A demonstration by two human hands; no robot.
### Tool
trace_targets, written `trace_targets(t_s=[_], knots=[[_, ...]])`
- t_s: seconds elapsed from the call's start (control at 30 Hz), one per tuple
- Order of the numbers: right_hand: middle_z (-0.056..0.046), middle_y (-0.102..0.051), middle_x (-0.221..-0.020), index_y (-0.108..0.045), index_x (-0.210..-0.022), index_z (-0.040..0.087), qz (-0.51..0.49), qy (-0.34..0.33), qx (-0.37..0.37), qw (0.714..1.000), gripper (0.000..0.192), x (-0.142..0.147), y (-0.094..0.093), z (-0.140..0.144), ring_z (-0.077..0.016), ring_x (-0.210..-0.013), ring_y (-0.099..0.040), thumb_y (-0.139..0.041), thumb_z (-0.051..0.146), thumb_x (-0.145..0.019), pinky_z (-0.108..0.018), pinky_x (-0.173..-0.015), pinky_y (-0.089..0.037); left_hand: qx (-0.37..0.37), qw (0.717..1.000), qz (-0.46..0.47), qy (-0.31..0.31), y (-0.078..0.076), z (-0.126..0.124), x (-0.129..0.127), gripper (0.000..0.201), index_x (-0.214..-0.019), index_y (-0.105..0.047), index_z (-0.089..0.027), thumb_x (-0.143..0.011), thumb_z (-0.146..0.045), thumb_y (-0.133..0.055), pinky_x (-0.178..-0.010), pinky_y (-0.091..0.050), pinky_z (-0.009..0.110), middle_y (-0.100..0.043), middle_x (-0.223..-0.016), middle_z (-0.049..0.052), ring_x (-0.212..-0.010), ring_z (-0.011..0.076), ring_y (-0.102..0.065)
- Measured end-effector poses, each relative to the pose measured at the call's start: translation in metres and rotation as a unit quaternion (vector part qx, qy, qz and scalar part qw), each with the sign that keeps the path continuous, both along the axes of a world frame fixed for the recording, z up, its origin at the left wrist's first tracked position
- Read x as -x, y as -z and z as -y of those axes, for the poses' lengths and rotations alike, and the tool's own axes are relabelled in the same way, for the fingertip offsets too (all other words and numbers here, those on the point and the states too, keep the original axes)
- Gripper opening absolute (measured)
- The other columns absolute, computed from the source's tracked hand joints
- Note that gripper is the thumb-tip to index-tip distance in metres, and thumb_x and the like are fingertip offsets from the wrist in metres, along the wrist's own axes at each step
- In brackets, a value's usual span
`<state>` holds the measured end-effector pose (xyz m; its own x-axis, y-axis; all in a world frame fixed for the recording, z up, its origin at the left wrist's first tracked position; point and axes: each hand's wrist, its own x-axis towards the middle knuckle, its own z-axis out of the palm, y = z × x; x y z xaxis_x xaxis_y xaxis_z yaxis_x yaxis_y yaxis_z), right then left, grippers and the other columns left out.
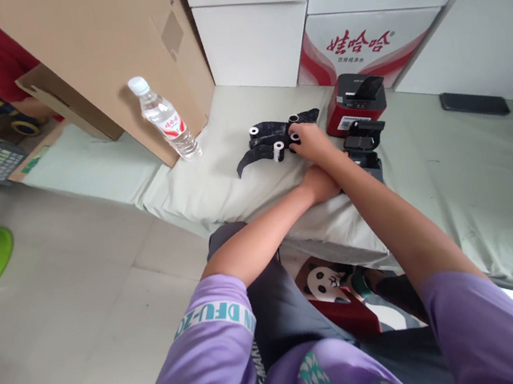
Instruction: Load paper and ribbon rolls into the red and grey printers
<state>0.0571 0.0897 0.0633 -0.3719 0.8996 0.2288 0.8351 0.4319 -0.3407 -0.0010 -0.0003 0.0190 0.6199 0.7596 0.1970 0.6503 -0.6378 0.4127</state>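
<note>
**Hands at the rolls, black pieces still spread on the bed**

The right hand (310, 141) is out over the bed (457, 185), fingers curled down onto the cluster of black pieces (272, 140) with their small white rolls (278, 150). It touches the nearest roll, but whether it has a real grip there I cannot tell. The left hand (321, 182) sits just below, tucked under the right forearm; its fingers are hidden, so how far it is open is not clear.

Three or four rolls show, all lying on the bedsheet just left of the red printer (355, 111), with a dark device (362, 143) just beside the hands. My read: the work is at an early or middle stage, since nothing looks loaded or lifted. A water bottle (166, 120) stands apart against the cardboard box (115, 52).
</note>
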Motion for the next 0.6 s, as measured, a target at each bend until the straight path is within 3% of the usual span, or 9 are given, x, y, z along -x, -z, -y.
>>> trace_targets(t_s=[0.1, 0.23, 0.33, 0.47, 0.53, 0.6], knots=[[-0.017, -0.077, -0.123, -0.071, -0.122, 0.018, -0.010, -0.006, 0.017, 1.000, 0.039, -0.001, 0.005, -0.001, -0.0399, -0.116, -0.070, -0.069, 0.019, -0.083, -0.056, -0.104, -0.057, 0.037, 0.999, -0.029, -0.003, -0.003, 0.000, 0.000, 0.068, -0.170, -0.030, -0.013, -0.106, -0.031, -0.043, -0.132, -0.039, 0.048, -0.042, -0.175, 0.016, -0.160, 0.0334, -0.044], [-0.016, -0.076, -0.129, -0.068, -0.134, 0.017, -0.105, 0.047, -0.019, 0.993, 0.046, -0.017, -0.007, -0.017, -0.0323, -0.107, -0.072, -0.063, 0.021, -0.088, -0.052, -0.102, -0.058, 0.055, 0.996, -0.063, -0.006, -0.010, 0.003, -0.001, 0.058, -0.161, -0.044, -0.012, -0.104, -0.025, -0.043, -0.119, -0.050, 0.050, -0.054, -0.167, 0.017, -0.150, 0.0342, -0.054], [-0.011, -0.077, -0.133, -0.068, -0.132, 0.017, -0.124, 0.095, -0.066, 0.985, 0.047, -0.029, -0.021, -0.038, -0.0267, -0.111, -0.065, -0.051, 0.006, -0.089, -0.052, -0.113, -0.051, 0.032, 0.998, -0.060, -0.005, -0.012, 0.005, -0.001, 0.059, -0.160, -0.043, -0.013, -0.101, -0.022, -0.046, -0.113, -0.053, 0.050, -0.056, -0.162, 0.018, -0.143, 0.0339, -0.059], [-0.007, -0.077, -0.134, -0.072, -0.118, 0.024, -0.066, 0.027, -0.031, 0.997, 0.038, -0.021, -0.030, -0.065, -0.0353, -0.129, -0.052, -0.060, 0.006, -0.087, -0.068, -0.120, -0.039, 0.009, 0.998, -0.062, -0.013, -0.010, 0.008, -0.002, 0.060, -0.161, -0.041, -0.013, -0.102, -0.020, -0.044, -0.111, -0.053, 0.049, -0.058, -0.159, 0.018, -0.136, 0.0331, -0.063], [-0.011, -0.077, -0.129, -0.074, -0.112, 0.025, -0.023, -0.017, -0.007, 1.000, 0.027, -0.006, -0.031, -0.076, -0.0425, -0.129, -0.051, -0.066, 0.017, -0.088, -0.077, -0.114, -0.037, 0.004, 0.997, -0.069, -0.018, -0.008, 0.007, -0.003, 0.054, -0.156, -0.048, -0.014, -0.102, -0.020, -0.044, -0.110, -0.053, 0.048, -0.061, -0.157, 0.018, -0.135, 0.0331, -0.064], [-0.015, -0.076, -0.127, -0.075, -0.115, 0.023, 0.004, -0.054, -0.001, 0.999, 0.029, 0.015, -0.032, -0.083, -0.0468, -0.131, -0.051, -0.072, 0.025, -0.086, -0.080, -0.113, -0.034, -0.001, 0.998, -0.062, -0.011, -0.007, 0.005, -0.005, 0.047, -0.149, -0.056, -0.015, -0.103, -0.021, -0.044, -0.109, -0.054, 0.051, -0.064, -0.152, 0.019, -0.134, 0.0344, -0.064]])
